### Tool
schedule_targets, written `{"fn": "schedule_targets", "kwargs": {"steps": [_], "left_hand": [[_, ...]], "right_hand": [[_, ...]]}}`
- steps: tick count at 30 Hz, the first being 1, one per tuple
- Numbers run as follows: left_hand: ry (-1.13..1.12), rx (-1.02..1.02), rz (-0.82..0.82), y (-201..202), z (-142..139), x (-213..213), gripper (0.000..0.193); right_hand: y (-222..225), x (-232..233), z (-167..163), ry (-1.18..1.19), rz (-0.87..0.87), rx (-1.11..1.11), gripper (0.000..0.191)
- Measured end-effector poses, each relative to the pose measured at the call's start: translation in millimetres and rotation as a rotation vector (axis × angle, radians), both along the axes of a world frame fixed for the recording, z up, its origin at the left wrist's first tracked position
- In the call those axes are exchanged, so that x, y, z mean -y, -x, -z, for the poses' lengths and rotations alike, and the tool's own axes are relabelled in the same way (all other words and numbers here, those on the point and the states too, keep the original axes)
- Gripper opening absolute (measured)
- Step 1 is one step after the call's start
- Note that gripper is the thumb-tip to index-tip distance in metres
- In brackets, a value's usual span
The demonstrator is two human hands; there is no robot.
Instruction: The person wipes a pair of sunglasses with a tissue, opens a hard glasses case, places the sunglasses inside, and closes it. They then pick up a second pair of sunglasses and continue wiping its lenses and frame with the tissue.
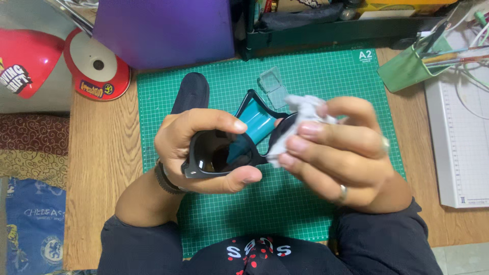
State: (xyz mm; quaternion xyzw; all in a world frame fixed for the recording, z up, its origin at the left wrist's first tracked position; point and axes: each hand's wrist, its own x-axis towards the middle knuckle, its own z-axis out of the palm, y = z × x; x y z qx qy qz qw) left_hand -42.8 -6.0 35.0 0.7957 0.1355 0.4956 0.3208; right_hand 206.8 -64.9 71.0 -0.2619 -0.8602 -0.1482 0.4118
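Green cutting mat [305, 203] on wooden desk [102, 153], beneath both hands.

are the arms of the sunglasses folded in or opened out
Folded in, at least one: a teal arm lies across the back of the black sunglasses, held by the left hand. The right hand presses a white cloth on one lens.

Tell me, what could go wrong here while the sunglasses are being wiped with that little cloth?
1. The left hand wraps one lens of the black sunglasses, so its fingers may smudge it.
2. The right hand presses the white cloth on the other lens; hard rubbing might strain the frame.
3. The clear plastic pieces lie loose on the green cutting mat and could get knocked.
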Motion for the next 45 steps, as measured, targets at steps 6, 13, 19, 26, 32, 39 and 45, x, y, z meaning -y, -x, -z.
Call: {"fn": "schedule_targets", "kwargs": {"steps": [6,13,19,26,32,39,45], "left_hand": [[-0.011,0.031,-0.024,-1,0,1,0.061],[0.023,0.024,0.032,-4,1,-1,0.058],[0.024,0.014,-0.033,-1,2,-1,0.059],[0.072,0.007,0.006,-4,3,-1,0.057],[0.025,0.015,-0.028,-1,3,-3,0.059],[0.099,0.020,0.050,-6,6,-4,0.057],[0.047,0.024,-0.030,-3,7,-6,0.057]], "right_hand": [[2,-1,11,0.002,0.245,0.027,0.027],[-2,-3,9,-0.042,-0.062,-0.012,0.025],[1,-3,11,0.017,0.231,0.017,0.025],[1,-4,4,0.029,0.011,-0.067,0.025],[5,-10,0,0.051,0.162,-0.001,0.022],[5,-7,-7,0.078,-0.082,-0.086,0.019],[7,-6,-6,-0.025,0.202,0.020,0.019]]}}
